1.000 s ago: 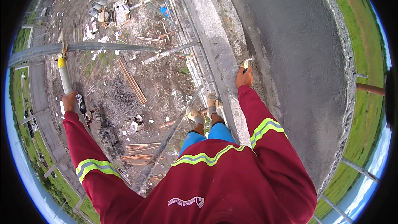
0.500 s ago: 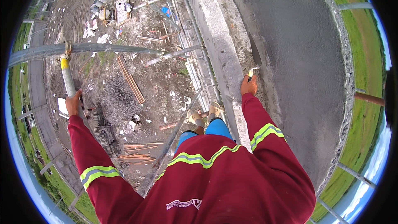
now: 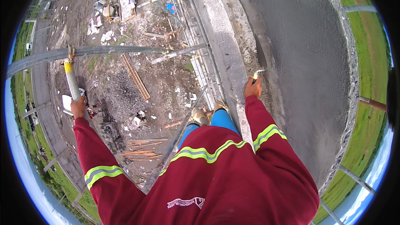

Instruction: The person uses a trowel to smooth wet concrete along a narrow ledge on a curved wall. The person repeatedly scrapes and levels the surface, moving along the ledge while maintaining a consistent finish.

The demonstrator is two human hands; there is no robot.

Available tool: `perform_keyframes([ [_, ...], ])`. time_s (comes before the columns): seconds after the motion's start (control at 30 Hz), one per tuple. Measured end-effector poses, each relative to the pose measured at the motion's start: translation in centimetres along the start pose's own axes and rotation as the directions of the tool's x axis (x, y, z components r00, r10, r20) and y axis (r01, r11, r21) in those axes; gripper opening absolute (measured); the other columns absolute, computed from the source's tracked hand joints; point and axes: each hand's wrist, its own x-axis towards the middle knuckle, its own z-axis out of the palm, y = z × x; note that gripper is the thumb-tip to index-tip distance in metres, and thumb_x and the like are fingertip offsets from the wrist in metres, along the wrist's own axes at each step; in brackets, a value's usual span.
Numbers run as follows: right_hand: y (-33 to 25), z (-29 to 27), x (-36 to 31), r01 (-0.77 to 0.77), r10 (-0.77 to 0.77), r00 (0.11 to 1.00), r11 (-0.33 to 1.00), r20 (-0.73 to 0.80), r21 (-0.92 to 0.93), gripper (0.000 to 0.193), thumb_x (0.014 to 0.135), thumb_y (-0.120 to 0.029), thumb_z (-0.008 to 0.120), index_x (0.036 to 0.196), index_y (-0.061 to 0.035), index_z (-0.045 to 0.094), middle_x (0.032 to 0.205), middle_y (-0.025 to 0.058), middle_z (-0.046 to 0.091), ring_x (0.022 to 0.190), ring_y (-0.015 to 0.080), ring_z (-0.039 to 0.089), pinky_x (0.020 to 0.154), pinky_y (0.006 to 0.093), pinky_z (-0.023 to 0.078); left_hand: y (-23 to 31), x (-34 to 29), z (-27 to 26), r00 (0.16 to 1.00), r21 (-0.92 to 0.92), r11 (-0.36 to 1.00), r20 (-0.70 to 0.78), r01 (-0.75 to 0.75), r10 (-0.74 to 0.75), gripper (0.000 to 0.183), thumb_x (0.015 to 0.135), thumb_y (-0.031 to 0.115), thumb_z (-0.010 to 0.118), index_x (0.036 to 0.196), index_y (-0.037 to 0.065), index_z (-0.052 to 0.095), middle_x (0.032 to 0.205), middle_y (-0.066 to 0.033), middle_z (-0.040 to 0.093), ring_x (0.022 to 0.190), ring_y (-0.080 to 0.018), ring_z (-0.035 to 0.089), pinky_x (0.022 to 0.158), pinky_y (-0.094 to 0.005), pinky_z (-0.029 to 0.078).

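My right hand is closed around the yellow and dark handle of a trowel. The trowel's long dark blade lies along the inner edge of the wet grey mortar, beside a rough concrete ledge. On the left, my left hand grips a slanting metal scaffold pole with a yellow band near its upper end. That pole meets a horizontal scaffold tube at a rusty clamp. My fingers partly hide the trowel's handle.
My shoes stand among scaffold tubes beside the ledge, high above the ground. Far below lie a gravel heap, timber planks, a mixer and scattered debris. A rough concrete edge bounds the mortar on the right, with grass beyond.
The whole view has shifted slightly, so both hands appear a little farther right. The trowel stays at the mortar's inner edge, and both grips are unchanged.
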Motion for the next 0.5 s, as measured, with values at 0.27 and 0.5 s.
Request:
perform_keyframes([
  [0.27, 0.2, 0.2, 0.0, 0.040, -0.040, 0.998, 0.999, -0.056, -0.011, 0.040, 0.088, -0.041, 0.048, 0.106, -0.0051, 0.051, 0.085, 0.0242, 0.063, 0.077, 0.0440, 0.060, 0.069, 0.0528, 0.044, 0.6, -0.4, -0.3, 1.000, 0.012, 1.000, 0.022, -0.001, 0.001, 0.040, 0.066, 0.028, 0.066, 0.086, -0.006, 0.060, 0.064, -0.0099, 0.060, 0.052, -0.0197, 0.060, 0.053, -0.0331, 0.047],
  [0.5, 1.5, 1.1, 0.5, 0.106, -0.115, 0.988, 0.990, -0.102, -0.088, 0.051, 0.090, -0.044, 0.044, 0.115, -0.0009, 0.050, 0.095, 0.0256, 0.062, 0.088, 0.0444, 0.058, 0.078, 0.0510, 0.044, 0.0, -0.1, 0.2, 0.999, 0.016, 0.999, -0.011, 0.045, -0.045, 0.040, 0.067, 0.026, 0.066, 0.091, -0.006, 0.062, 0.069, -0.0112, 0.063, 0.058, -0.0196, 0.062, 0.055, -0.0335, 0.051],
])
